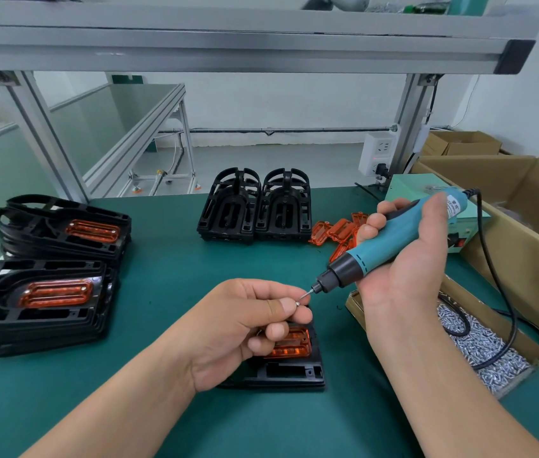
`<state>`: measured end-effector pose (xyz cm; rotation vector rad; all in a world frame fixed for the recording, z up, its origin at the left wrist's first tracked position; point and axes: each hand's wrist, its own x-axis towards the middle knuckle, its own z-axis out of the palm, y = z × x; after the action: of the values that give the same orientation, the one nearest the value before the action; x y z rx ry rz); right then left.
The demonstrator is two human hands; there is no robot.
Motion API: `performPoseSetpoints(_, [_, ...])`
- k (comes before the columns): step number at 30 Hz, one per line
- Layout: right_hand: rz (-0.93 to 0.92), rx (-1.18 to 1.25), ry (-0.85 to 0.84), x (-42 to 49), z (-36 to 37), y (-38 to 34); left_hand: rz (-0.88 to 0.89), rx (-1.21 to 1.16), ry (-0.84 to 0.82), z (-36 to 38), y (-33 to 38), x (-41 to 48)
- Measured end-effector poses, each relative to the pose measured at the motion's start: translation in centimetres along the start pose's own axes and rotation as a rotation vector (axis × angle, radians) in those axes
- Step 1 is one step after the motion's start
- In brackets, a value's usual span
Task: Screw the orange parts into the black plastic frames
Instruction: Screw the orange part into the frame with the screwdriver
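My left hand [245, 328] pinches a small silver screw [298, 303] between thumb and forefinger, right at the bit tip of the teal electric screwdriver [393, 239]. My right hand [407, 259] grips that screwdriver, tilted down to the left. Under my left hand lies a black plastic frame [289, 371] with an orange part [294, 345] seated in it, mostly hidden by my fingers. Loose orange parts [337, 233] lie in a heap behind the screwdriver.
Two stacks of black frames fitted with orange parts [56, 292] sit at the left. Two stacks of bare frames [255, 206] stand at the back. A cardboard tray of screws [479, 342] lies right, crossed by the screwdriver's cable; large cardboard boxes [509, 200] behind it.
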<state>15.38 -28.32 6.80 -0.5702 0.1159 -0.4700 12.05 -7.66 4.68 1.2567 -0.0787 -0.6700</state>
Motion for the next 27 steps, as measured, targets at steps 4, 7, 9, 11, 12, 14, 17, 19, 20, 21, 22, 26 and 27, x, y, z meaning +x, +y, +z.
performPoseSetpoints(4, [0.001,-0.012,-0.006,-0.04,-0.01,0.02,0.002,-0.006,0.006,0.05,0.06,-0.06])
performPoseSetpoints(7, [0.003,-0.018,-0.011,-0.11,0.01,0.05,0.006,-0.008,0.017,0.13,0.09,0.0])
performPoseSetpoints(9, [-0.001,-0.024,-0.019,-0.13,0.07,0.07,0.012,-0.012,0.028,0.19,0.12,0.02])
performPoseSetpoints(11, [-0.004,-0.03,-0.025,-0.19,0.12,0.11,0.018,-0.013,0.04,0.16,0.16,0.01])
performPoseSetpoints(12, [-0.005,-0.031,-0.027,-0.21,0.13,0.13,0.021,-0.01,0.044,0.14,0.18,0.01])
performPoseSetpoints(14, [-0.008,-0.029,-0.028,-0.26,0.09,0.13,0.023,0.0,0.048,0.11,0.21,0.0])
performPoseSetpoints(17, [-0.007,-0.018,-0.022,-0.24,0.04,0.11,0.026,0.015,0.048,0.16,0.19,-0.04])
performPoseSetpoints(19, [-0.009,-0.016,-0.012,-0.16,0.07,0.11,0.028,0.022,0.044,0.21,0.17,-0.08])
performPoseSetpoints(20, [-0.009,-0.017,-0.009,-0.14,0.07,0.09,0.028,0.026,0.041,0.24,0.17,-0.06])
performPoseSetpoints(21, [-0.008,-0.018,-0.008,-0.14,0.07,0.07,0.029,0.028,0.038,0.25,0.18,-0.07])
performPoseSetpoints(22, [-0.006,-0.019,-0.009,-0.13,0.08,0.06,0.03,0.03,0.037,0.26,0.2,-0.05])
performPoseSetpoints(26, [-0.001,-0.029,-0.019,-0.19,0.11,0.09,0.032,0.035,0.043,0.17,0.1,-0.01])
performPoseSetpoints(27, [-0.003,-0.03,-0.027,-0.22,0.13,0.11,0.034,0.035,0.043,0.14,0.05,-0.03])
